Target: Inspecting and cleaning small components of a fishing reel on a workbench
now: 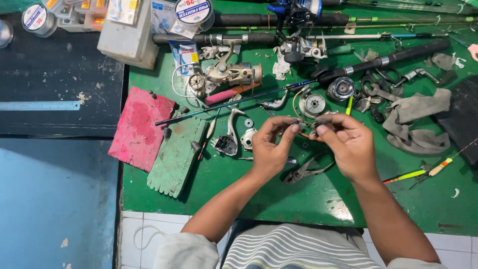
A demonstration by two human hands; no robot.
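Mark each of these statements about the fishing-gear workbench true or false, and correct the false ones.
1. Both hands, left hand and right hand, pinch a small part between them. True.
2. The table is red. False: it is green.
3. The pliers are in the right hand. False: they lie on the table below the hands.
4. A pink cloth lies beside a green cloth. True.

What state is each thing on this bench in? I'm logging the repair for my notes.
Left hand: raised over the bench, fingers pinching a small dark part.
Right hand: raised, pinching the same part.
Silver spinning reel: assembled, lying on its side.
Grey reel body: stripped open.
Round silver spool: detached.
Dark pliers: lying unused.
Grey rag: crumpled.
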